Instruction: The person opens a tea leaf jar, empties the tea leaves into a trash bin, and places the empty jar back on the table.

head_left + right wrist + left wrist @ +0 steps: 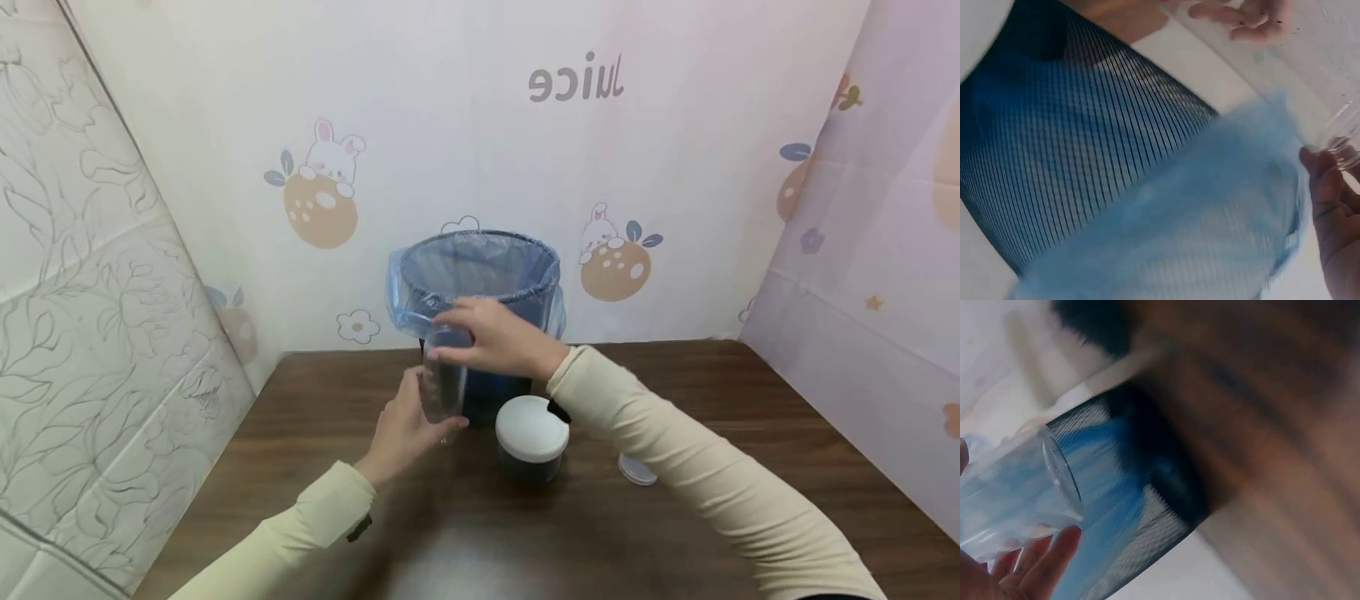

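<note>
Head view is showing the left hand [405, 429], which is gripping a clear cup [444, 387] around its lower part, while the right hand [498, 337] is pinching the cup at its top. The cup is being held above the surface [757, 387], just before the bin [497, 383], which is standing near the back edge. Farther from this edge, a white-lidded jar [531, 437] is standing; toward the right edge, a white disc [637, 470] is lying.
</note>
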Available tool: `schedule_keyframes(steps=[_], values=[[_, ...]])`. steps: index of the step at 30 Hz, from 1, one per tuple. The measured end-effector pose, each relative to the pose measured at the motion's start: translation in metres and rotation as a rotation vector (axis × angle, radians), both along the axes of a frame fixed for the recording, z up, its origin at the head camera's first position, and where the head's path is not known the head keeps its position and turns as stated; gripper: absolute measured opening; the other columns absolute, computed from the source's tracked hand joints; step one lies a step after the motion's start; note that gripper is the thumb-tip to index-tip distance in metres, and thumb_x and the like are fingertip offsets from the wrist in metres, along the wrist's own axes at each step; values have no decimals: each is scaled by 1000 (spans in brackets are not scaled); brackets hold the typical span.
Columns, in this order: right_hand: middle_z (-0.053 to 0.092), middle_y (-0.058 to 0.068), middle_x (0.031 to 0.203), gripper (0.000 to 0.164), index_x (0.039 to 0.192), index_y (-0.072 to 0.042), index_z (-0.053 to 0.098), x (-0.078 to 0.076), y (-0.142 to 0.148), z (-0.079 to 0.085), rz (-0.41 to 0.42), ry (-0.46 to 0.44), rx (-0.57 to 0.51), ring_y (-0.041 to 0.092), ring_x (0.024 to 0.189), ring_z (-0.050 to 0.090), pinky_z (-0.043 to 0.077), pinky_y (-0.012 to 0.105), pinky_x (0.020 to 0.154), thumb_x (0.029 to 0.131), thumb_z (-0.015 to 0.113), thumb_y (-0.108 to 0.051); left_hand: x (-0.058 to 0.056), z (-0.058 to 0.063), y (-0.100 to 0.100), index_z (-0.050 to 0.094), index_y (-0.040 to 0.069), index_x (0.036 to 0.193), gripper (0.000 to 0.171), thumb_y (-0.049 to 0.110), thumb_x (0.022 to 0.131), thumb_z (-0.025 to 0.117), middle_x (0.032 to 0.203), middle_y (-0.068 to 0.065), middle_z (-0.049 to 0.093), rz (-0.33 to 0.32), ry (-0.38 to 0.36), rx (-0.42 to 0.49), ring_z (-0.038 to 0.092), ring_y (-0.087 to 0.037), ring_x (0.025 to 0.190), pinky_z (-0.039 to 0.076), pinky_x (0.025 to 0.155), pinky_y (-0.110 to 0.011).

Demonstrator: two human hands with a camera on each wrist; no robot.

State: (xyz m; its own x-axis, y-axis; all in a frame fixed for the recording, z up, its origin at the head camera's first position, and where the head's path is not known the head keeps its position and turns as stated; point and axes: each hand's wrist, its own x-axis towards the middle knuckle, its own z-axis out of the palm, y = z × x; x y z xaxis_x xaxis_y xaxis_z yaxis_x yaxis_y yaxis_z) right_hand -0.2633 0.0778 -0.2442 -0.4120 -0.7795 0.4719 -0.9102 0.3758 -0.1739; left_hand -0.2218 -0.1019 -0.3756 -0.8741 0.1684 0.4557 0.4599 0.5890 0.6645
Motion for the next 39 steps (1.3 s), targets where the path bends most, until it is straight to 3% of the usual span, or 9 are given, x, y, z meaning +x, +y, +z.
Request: schedule_keyframes(steps=[4, 8, 14, 28, 33, 39], values=[[59, 6, 92, 41, 117, 0, 65, 7, -8, -19, -31, 9, 89, 12, 69, 53, 45, 21, 62, 89, 68, -30, -1, -23, 0, 37, 11, 125, 77, 30, 69, 87, 109, -5, 55, -30, -88, 23, 57, -19, 92, 49, 77, -37], [58, 6, 93, 42, 118, -1, 65, 9, -13, -29, -80, -27, 130, 10, 69, 52, 45, 20, 61, 89, 68, -31, -6, -35, 1, 38, 11, 120, 74, 25, 67, 88, 103, -5, 54, -46, -132, 57, 56, -19, 89, 48, 74, -37], [58, 5, 93, 44, 120, -2, 64, 4, -17, -39, -121, -64, 154, 10, 70, 51, 45, 22, 63, 89, 67, -33, -9, -40, 0, 39, 8, 114, 70, 19, 66, 88, 100, -6, 53, -46, -146, 68, 55, -20, 87, 47, 73, -37], [59, 6, 94, 49, 122, -4, 63, -4, -32, -41, -166, -141, 182, 10, 67, 48, 43, 23, 59, 88, 68, -38, -15, -49, -9, 37, 6, 126, 81, 15, 64, 89, 109, -12, 56, -22, -150, 95, 56, -26, 97, 47, 81, -44], [58, 3, 89, 53, 122, -3, 63, 0, -29, -47, -194, -199, 162, 11, 63, 46, 41, 25, 58, 84, 72, -39, -12, -60, -9, 39, 5, 127, 83, 18, 63, 90, 115, -12, 56, -33, -193, 84, 56, -27, 102, 47, 85, -46], [63, 6, 95, 59, 125, -1, 60, 2, -23, -54, -166, -213, 138, 12, 72, 55, 45, 29, 72, 83, 73, -41, -6, -68, -10, 41, 0, 126, 85, 16, 60, 91, 115, -15, 55, -9, -168, 67, 55, -31, 103, 46, 85, -49]])
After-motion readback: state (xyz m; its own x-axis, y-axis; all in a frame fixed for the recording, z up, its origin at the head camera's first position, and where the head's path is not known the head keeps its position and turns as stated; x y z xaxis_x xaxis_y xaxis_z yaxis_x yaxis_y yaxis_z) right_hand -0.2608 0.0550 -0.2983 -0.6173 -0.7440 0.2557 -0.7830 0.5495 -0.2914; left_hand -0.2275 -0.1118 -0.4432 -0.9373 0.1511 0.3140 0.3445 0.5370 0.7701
